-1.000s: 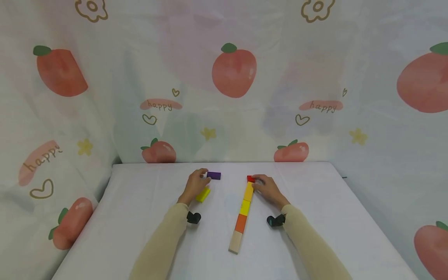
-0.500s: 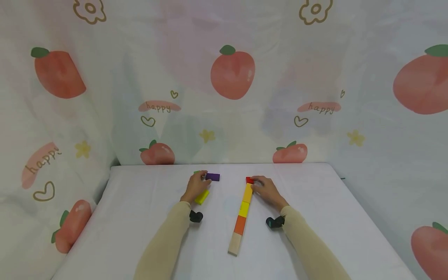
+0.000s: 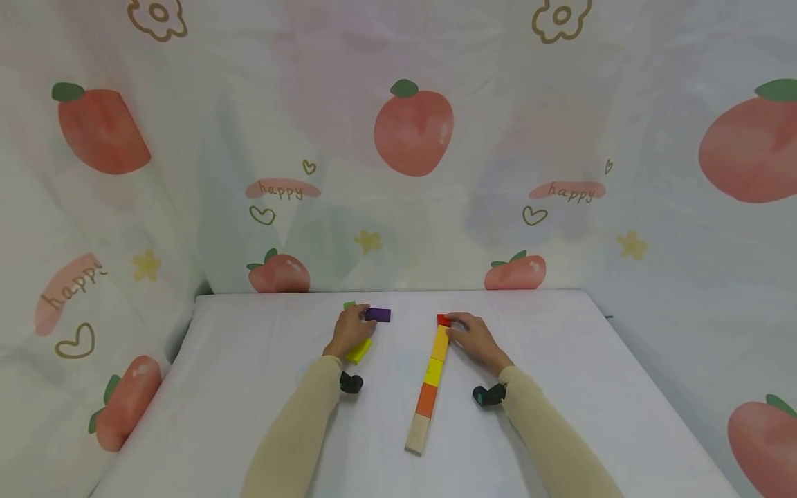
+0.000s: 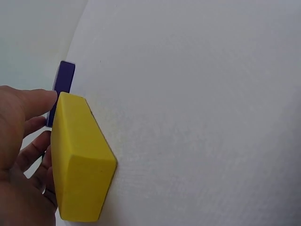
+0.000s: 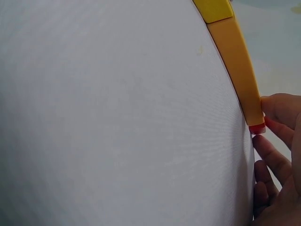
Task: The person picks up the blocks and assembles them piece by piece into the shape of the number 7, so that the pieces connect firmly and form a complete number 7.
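Note:
My left hand (image 3: 349, 332) pinches the left end of a purple block (image 3: 380, 315) lying flat near the table's back edge. Just under that hand is a loose yellow block (image 3: 359, 351), large in the left wrist view and partly covering the purple block (image 4: 65, 77) there. A green block (image 3: 349, 304) peeks out behind the fingers. To the right, blocks form a straight row: plain wood (image 3: 418, 434), orange (image 3: 426, 400), yellow (image 3: 433, 372), amber (image 3: 440, 343) and red (image 3: 443, 320). My right hand (image 3: 479, 341) holds the red block at the far end, its thumb beside the amber one.
A white cloth covers the table (image 3: 535, 443). Its back edge meets a fruit-printed curtain (image 3: 411, 228), which also hangs at both sides. Dark wrist cameras (image 3: 488, 395) stick out inward from both sleeves.
My left hand has shifted slightly to the right around the purple block's end, and the green block now shows behind it. My right hand stays at the red block.

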A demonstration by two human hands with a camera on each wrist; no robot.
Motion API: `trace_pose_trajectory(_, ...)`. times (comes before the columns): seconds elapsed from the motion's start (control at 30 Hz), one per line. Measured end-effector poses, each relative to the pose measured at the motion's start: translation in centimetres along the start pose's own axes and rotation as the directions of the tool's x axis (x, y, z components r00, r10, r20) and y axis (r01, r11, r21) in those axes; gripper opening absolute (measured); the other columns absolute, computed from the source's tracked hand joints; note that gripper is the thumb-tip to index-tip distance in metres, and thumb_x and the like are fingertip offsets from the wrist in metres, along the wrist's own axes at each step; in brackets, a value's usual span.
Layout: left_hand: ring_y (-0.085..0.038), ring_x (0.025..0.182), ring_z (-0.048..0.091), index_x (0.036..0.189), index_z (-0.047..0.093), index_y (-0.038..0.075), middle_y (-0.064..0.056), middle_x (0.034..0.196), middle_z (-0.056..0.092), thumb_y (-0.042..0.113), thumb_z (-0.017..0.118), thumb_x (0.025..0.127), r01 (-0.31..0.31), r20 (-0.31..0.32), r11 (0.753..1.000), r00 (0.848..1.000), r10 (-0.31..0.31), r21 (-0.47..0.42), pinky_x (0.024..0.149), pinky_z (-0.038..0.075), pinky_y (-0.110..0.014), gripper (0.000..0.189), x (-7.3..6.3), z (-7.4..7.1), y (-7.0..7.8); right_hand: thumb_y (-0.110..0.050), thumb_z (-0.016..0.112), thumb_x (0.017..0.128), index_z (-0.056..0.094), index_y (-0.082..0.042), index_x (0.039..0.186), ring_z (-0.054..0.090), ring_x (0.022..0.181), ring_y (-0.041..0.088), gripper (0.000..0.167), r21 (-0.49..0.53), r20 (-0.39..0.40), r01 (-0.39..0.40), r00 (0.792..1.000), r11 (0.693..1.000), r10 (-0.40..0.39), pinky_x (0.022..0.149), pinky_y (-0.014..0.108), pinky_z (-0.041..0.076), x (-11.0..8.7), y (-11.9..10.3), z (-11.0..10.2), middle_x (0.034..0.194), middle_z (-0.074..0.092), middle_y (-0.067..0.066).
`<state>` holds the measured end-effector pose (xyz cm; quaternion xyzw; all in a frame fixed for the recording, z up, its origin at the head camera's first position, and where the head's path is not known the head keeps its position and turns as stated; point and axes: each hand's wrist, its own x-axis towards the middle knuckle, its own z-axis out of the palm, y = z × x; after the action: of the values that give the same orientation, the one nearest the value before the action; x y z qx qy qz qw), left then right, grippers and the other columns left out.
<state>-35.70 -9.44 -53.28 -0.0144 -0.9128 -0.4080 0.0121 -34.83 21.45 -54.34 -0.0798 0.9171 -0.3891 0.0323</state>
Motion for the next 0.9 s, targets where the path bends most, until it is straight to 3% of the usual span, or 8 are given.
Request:
trace_pose_trajectory(0.17,-0.032,0.112,0.056,0.125,0.063,0.009,-0.014,0.124,0.06,0.023,0.068,0.09,-0.024,-0.009,1.0,1.0,0.024,-0.008,0.102,0.046,-0.048,0.037,-0.03,-0.02,-0.11,-0.024,0.061,0.097,0.054,-0.014,0.139,0.038,0.139,0.034,0.043,0.002,-0.003,0.008,1.0,1.0,-0.008,0.118,0.057,0.025,-0.03,-0.11,-0.09,0.145,0.05,0.012)
trace_pose_trajectory(0.53,-0.03,0.12,0.058,0.128,0.063,0.007,-0.013,0.129,0.064,0.017,0.066,0.093,-0.014,-0.013,1.0,1.0,0.013,-0.025,0.107,0.044,-0.046,0.036,-0.11,0.15,-0.43,-0.025,0.061,0.097,0.054,-0.015,0.139,0.036,0.14,0.035,0.044,0.002,-0.002,-0.019,1.0,1.0,0.019,0.118,0.058,0.024,-0.09,-0.07,0.05,0.146,0.05,0.012)
trace_pose_trajectory(0.9,-0.03,0.127,0.055,0.13,0.061,0.007,-0.013,0.133,0.061,0.017,0.063,0.095,0.002,0.011,1.0,1.0,-0.002,-0.01,0.112,0.04,-0.046,0.037,-0.08,-0.03,-0.3,-0.024,0.061,0.096,0.055,-0.013,0.138,0.039,0.138,0.036,0.043,-0.018,-0.011,0.011,1.0,1.0,-0.011,0.118,0.057,0.025,-0.04,-0.2,0.0,0.146,0.05,0.014)
